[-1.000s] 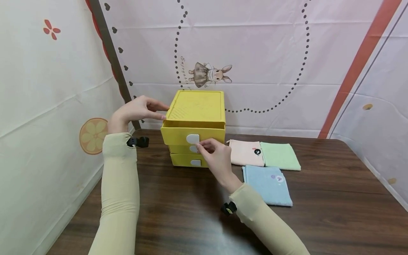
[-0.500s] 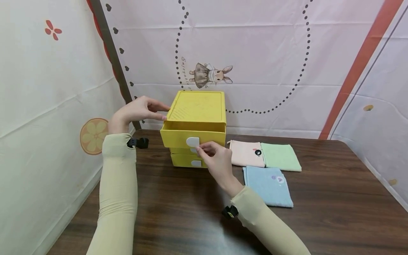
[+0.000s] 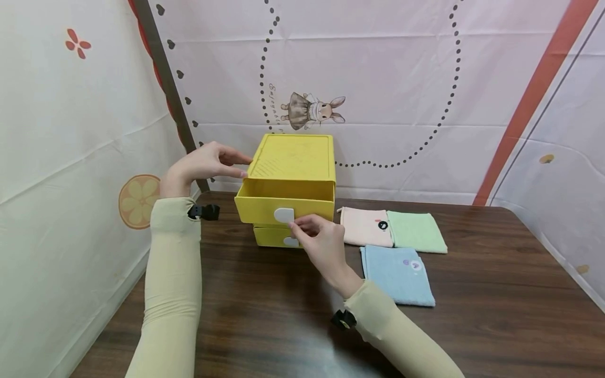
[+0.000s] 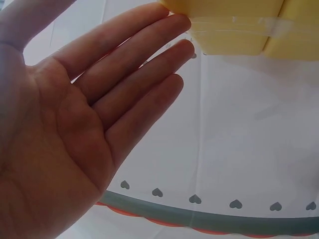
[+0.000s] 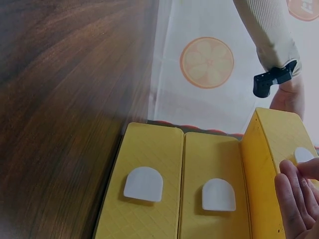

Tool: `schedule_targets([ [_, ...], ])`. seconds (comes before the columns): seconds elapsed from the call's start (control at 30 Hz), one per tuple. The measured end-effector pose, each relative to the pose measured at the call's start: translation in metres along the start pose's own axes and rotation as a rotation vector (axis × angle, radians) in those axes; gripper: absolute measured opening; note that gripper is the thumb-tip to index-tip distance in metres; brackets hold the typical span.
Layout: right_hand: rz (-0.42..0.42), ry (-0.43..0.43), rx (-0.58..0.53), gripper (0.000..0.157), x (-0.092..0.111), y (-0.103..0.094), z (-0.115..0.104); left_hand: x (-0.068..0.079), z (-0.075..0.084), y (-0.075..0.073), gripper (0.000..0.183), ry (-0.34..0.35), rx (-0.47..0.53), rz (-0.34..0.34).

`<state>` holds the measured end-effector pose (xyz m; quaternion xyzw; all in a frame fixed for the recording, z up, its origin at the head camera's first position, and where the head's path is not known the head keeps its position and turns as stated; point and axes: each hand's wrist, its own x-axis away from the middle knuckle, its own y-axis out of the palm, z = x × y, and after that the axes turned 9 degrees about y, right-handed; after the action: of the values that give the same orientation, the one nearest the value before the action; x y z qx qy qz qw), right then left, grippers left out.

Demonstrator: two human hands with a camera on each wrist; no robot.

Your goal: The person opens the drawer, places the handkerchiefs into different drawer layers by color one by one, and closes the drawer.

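A yellow three-drawer box [image 3: 295, 157] stands on the table, its top drawer [image 3: 255, 209] pulled out toward me. My right hand [image 3: 325, 245] pinches the lower edge of that drawer's white tab handle [image 3: 283, 215]. In the right wrist view the two lower drawers [image 5: 149, 159] sit closed, each with a white tab. My left hand [image 3: 205, 164] touches the left side of the box near its top with fingertips. The left wrist view shows its fingers [image 4: 134, 82] stretched out, the foremost ones against the yellow side.
Folded cloths lie right of the box: a pink one [image 3: 364, 227], a green one [image 3: 416, 231] and a blue one [image 3: 394, 275] nearer me. The brown wooden table [image 3: 264, 315] ends at a patterned fabric backdrop [image 3: 387, 94] behind the box.
The top drawer has slid farther out toward me, with my right hand moving back and slightly down on its tab. My left hand has stayed in place on the box.
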<state>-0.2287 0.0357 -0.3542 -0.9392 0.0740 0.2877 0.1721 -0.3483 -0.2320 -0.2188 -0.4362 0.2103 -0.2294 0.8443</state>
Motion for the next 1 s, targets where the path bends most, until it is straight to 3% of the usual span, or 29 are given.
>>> schedule_targets([
  [0.33,-0.017,0.001,-0.016,0.012,0.004,-0.002,-0.005,0.001,0.002,0.0,0.051,-0.008,0.008,-0.003],
  [0.7,-0.02,-0.02,0.037,0.012,0.011,-0.006,-0.009,0.0,0.005,-0.001,0.049,0.002,0.01,-0.009],
  [1.0,-0.06,-0.021,-0.002,0.008,0.019,-0.009,-0.015,0.0,0.002,0.0,0.05,0.002,0.003,-0.009],
])
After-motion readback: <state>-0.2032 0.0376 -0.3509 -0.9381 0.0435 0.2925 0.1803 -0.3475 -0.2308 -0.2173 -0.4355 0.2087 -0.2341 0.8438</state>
